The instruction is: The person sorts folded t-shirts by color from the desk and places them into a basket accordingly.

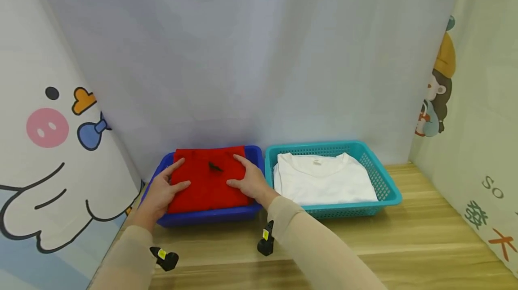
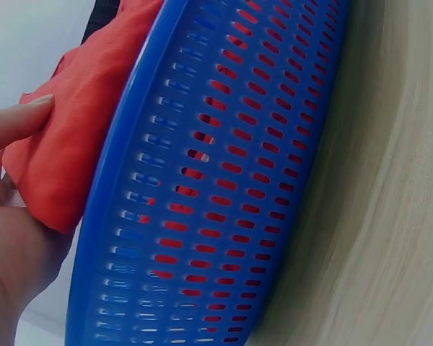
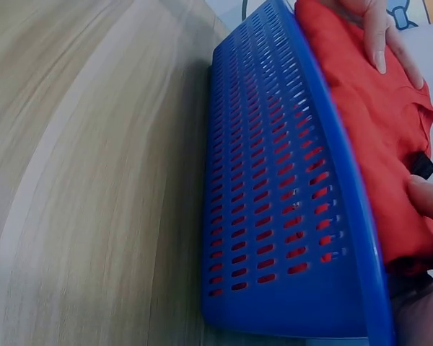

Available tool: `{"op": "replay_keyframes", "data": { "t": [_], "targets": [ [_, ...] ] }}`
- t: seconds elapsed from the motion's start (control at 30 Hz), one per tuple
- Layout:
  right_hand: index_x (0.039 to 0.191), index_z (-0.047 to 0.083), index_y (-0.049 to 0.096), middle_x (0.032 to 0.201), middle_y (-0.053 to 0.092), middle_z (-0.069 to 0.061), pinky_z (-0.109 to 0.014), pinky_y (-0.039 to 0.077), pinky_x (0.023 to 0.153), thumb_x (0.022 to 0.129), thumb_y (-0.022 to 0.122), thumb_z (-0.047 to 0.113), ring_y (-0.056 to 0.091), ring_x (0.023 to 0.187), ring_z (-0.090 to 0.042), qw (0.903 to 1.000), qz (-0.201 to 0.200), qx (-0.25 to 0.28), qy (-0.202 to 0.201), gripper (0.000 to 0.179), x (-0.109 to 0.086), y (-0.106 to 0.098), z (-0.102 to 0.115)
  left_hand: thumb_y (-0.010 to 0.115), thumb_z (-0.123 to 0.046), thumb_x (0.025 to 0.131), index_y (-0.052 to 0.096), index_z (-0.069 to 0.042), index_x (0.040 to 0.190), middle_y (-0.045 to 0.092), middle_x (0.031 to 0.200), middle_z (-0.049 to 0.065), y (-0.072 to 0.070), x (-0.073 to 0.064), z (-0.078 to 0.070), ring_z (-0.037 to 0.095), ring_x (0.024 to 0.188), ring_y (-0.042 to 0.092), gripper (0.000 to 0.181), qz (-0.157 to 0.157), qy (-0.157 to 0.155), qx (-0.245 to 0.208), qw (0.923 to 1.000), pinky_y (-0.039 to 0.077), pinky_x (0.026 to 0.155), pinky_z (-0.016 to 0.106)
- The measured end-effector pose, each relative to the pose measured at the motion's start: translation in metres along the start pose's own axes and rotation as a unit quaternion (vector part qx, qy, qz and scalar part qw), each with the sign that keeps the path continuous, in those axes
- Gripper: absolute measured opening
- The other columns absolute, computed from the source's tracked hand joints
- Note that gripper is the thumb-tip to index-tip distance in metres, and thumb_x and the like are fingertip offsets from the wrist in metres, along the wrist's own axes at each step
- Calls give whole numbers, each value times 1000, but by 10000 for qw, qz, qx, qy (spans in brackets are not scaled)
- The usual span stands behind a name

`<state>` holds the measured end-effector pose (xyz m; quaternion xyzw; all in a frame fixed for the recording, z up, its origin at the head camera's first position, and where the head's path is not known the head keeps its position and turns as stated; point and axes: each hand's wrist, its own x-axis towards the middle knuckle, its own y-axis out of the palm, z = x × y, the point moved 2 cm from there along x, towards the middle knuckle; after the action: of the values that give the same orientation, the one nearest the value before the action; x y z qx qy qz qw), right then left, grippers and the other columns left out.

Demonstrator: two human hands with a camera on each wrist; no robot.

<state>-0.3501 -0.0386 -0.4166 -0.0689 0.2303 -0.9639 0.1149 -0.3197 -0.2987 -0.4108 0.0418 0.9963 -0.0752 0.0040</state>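
A folded red shirt (image 1: 206, 191) with a dark label at its neckline lies in the blue basket (image 1: 210, 217). Its side edges stand higher than the rim in both wrist views. My left hand (image 1: 159, 195) grips the shirt's left side, the thumb (image 2: 29, 119) on top of the cloth. On the opposite side my right hand (image 1: 256, 183) holds the shirt, with its thumb (image 3: 429, 198) over the fabric near the label (image 3: 422, 166). The fingers under the cloth are mostly hidden.
A teal basket (image 1: 390, 198) holding a folded white shirt (image 1: 323, 182) stands close to the right of the blue one. Both baskets are on a wooden table (image 1: 425, 240) in front of a pale curtain (image 1: 243, 56). Printed cloth panels (image 1: 48, 65) border the sides.
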Motion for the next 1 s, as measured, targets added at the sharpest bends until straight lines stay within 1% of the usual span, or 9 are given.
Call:
{"op": "replay_keyframes", "data": {
  "t": [0.1, 0.17, 0.37, 0.5, 0.67, 0.77, 0.87, 0.93, 1.0],
  "targets": [
    [149, 33, 35, 147, 42, -4, -46, 47, 97, 84, 76, 25, 43, 129, -28, 10000, 73, -59, -29, 78, 0, 0, -1, 68, -13, 90, 29, -34, 152, 24, 155, 11, 0, 0, 0, 28, 125, 44, 76, -13, -49, 22, 10000, 53, 86, 28],
    [149, 33, 34, 148, 41, -3, -48, 45, 100, 84, 76, 26, 41, 132, -28, 9998, 154, -59, -55, 78, 1, 0, -2, 68, -14, 90, 29, -34, 152, 25, 154, 12, -1, -1, 1, 28, 125, 45, 76, -19, -111, 2, 9999, 53, 86, 29],
    [150, 30, 35, 151, 37, -2, -50, 38, 105, 84, 76, 29, 34, 137, -28, 9991, 416, 0, -104, 78, 2, 0, -2, 72, -20, 88, 30, -35, 151, 27, 153, 12, -2, 1, 4, 15, 113, 55, 77, 75, -193, -154, 9997, 53, 87, 32],
    [150, 28, 35, 152, 35, -3, -52, 35, 107, 83, 76, 31, 32, 139, -29, 9985, 531, 0, -100, 79, 1, 0, -1, 73, -21, 87, 30, -33, 151, 27, 153, 12, -4, 1, 8, 12, 111, 56, 78, 130, -165, -222, 9995, 53, 88, 32],
    [150, 27, 35, 152, 35, -3, -51, 34, 108, 83, 76, 31, 32, 139, -28, 9979, 635, -146, -62, 79, 0, 0, 1, 72, -21, 87, 29, -29, 152, 24, 154, 12, -5, -1, 11, 10, 109, 57, 78, 149, -145, -207, 9996, 53, 88, 31],
    [150, 26, 35, 152, 36, -3, -50, 35, 108, 83, 76, 30, 32, 139, -28, 9971, 707, -269, -68, 79, -1, 0, 1, 72, -21, 87, 30, -26, 152, 20, 156, 11, -5, -1, 12, 19, 118, 53, 78, 117, -107, -94, 9998, 53, 87, 28],
    [151, 25, 34, 152, 36, -3, -49, 36, 107, 84, 76, 31, 33, 139, -28, 9961, 774, -407, -92, 79, -1, 2, 1, 73, -22, 87, 30, -23, 152, 15, 158, 10, -5, -2, 12, 29, 131, 39, 78, 1, -53, 167, 9998, 50, 92, 30],
    [151, 25, 34, 152, 36, -3, -48, 39, 105, 84, 76, 32, 35, 137, -28, 9958, 814, -419, -91, 80, -1, 3, 1, 73, -22, 87, 30, -21, 152, 13, 159, 9, -6, -3, 11, 32, 138, 28, 78, -58, -2, 304, 9995, 43, 102, 35],
    [151, 24, 33, 152, 36, -5, -47, 44, 100, 84, 75, 31, 41, 133, -29, 9959, 840, -332, -82, 80, -1, 4, 1, 73, -21, 87, 29, -18, 153, 13, 160, 8, -7, -3, 11, 34, 142, 20, 79, -114, 84, 426, 9990, 33, 110, 42]
  ]
}}
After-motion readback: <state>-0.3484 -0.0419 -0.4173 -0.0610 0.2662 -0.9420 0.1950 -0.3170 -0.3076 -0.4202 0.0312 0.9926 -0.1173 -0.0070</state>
